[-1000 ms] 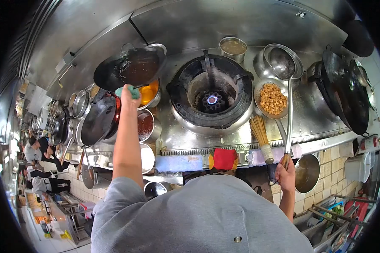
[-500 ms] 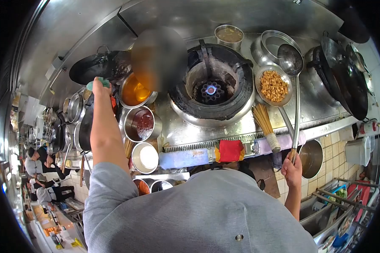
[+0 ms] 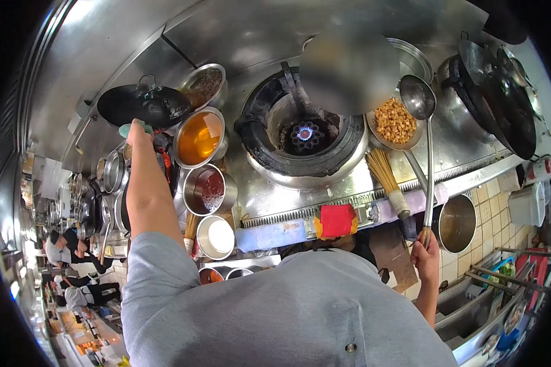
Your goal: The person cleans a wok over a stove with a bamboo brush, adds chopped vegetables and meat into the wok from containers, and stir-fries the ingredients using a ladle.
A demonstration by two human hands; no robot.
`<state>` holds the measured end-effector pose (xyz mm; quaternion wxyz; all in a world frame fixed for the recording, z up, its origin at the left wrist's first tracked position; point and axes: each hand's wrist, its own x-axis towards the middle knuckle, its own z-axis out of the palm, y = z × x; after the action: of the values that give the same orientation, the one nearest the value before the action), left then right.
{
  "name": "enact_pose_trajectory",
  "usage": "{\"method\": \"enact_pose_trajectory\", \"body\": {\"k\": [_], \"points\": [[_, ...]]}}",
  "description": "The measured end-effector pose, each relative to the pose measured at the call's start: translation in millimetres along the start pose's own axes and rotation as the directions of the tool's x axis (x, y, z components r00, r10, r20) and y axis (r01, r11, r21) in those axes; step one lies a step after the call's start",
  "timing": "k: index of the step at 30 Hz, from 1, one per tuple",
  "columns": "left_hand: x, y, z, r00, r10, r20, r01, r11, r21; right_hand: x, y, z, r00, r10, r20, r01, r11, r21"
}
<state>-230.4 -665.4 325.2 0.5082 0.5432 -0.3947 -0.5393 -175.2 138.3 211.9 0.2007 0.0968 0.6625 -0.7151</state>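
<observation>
While the left hand (image 3: 136, 131) grips the black wok (image 3: 142, 105) through a green cloth (image 3: 130, 127), likely against heat, left of the lit burner (image 3: 305, 133), the right hand (image 3: 427, 255) clasps the long ladle (image 3: 417, 98), keeping clear of flame.

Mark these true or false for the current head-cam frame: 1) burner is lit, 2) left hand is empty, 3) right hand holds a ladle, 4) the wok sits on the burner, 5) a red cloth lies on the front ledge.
1) True. A blue flame shows in the burner.
2) False. The left hand grips the wok by its handle through a green cloth.
3) True. The right hand holds the long ladle by its handle end, the bowl up by the bowl of fried cubes.
4) False. The wok is held off to the left of the burner, above the sauce bowls; the burner ring is bare.
5) True. The red cloth lies on the front ledge.
</observation>
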Motion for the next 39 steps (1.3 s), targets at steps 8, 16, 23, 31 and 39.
{"method": "enact_pose_trajectory", "body": {"k": [8, 16, 23, 31, 39], "points": [[-15, 19, 10, 0.97, 0.235, -0.057, -0.213, 0.941, 0.264, -11, 12, -15, 0.998, -0.019, -0.068, 0.009, 0.991, -0.136], [14, 12, -4, 0.971, 0.14, 0.193, -0.15, 0.988, 0.038, -22, 2, -26, 0.997, -0.021, -0.076, 0.009, 0.987, -0.16], [-85, -62, -110, 0.854, -0.243, 0.461, 0.311, 0.948, -0.076, -4, -40, -35, 0.989, 0.032, 0.144, -0.011, 0.99, -0.142], [-342, -148, -161, 0.747, -0.437, 0.502, 0.518, 0.855, -0.027, 42, -54, -23, 0.845, -0.01, 0.535, 0.082, 0.991, -0.11], [-432, -155, -176, 0.732, 0.16, 0.663, -0.348, 0.923, 0.162, 49, -15, -20, 0.772, -0.306, 0.558, 0.573, 0.715, -0.401]]}}
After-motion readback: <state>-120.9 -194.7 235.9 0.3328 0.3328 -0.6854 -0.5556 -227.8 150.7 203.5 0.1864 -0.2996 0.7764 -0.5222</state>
